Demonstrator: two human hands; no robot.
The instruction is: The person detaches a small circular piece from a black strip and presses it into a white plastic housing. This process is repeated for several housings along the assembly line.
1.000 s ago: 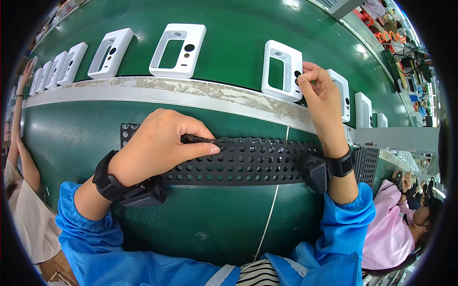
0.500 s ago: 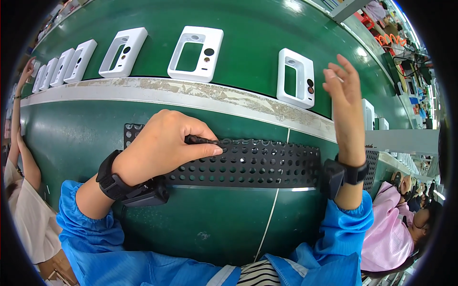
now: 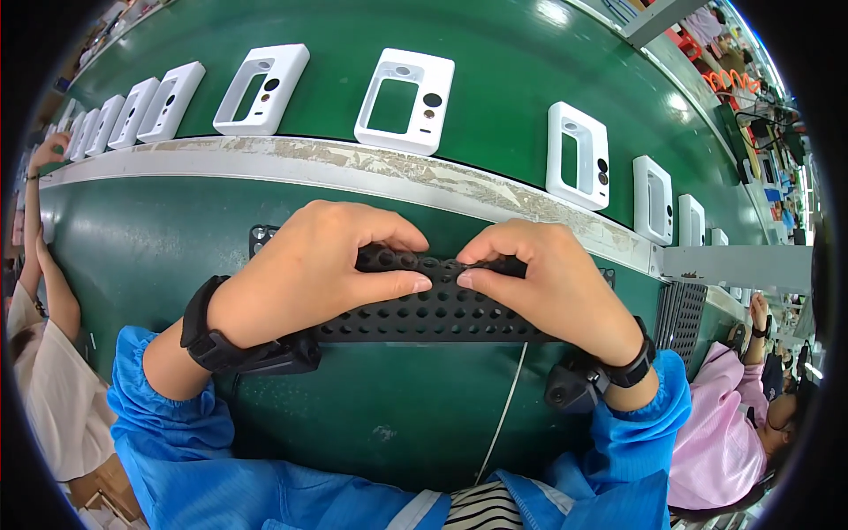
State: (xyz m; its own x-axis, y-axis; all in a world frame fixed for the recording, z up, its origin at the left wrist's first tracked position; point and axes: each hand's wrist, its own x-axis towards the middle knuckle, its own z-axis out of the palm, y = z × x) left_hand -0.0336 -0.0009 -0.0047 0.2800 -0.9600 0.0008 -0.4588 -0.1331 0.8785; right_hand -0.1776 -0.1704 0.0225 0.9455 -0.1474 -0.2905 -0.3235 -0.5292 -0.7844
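A long black tray with rows of round holes (image 3: 415, 322) lies on the green bench in front of me. My left hand (image 3: 322, 265) pinches its far edge left of the middle, thumb on the near side and fingers curled over. My right hand (image 3: 548, 278) grips the same edge a little to the right, its thumb and fingertips pressed together close to the left hand's. Both palms cover parts of the tray's upper rows. Whether something small is also between the fingers, I cannot tell.
White plastic housings with a rectangular opening, one of them (image 3: 406, 102), stand spaced along the green conveyor belt (image 3: 495, 62) behind a worn rail (image 3: 353, 163). Another holed black tray (image 3: 680, 318) is at the right by a grey bracket (image 3: 738, 268). Co-workers sit on both sides.
My right hand has come down from beside the belt to the tray's edge and closed on it. My left hand kept its hold. The white housings have shifted to the right.
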